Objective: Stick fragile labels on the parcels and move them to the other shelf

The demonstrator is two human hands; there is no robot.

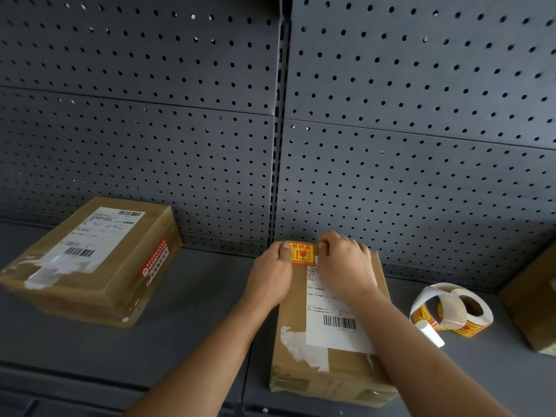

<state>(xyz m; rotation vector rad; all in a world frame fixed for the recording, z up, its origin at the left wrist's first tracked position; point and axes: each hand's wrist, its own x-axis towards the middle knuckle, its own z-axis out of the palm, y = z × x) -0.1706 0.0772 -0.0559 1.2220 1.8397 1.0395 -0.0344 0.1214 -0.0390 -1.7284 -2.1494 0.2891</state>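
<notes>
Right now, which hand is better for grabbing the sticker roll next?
Probably the right hand. The label roll lies on the shelf just right of the middle parcel, on that arm's side. The left hand would need to cross over the parcel.

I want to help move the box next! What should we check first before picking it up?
1. Fragile sticker on the middle parcel: ok, at its far edge.
2. Sticker pressed flat: cannot tell; left hand and right hand cover its sides.
3. Hands free to lift: not ok, both on the sticker.
4. Label roll clear of the parcel: ok, lying apart.
5. Left parcel out of the way: ok.
</notes>
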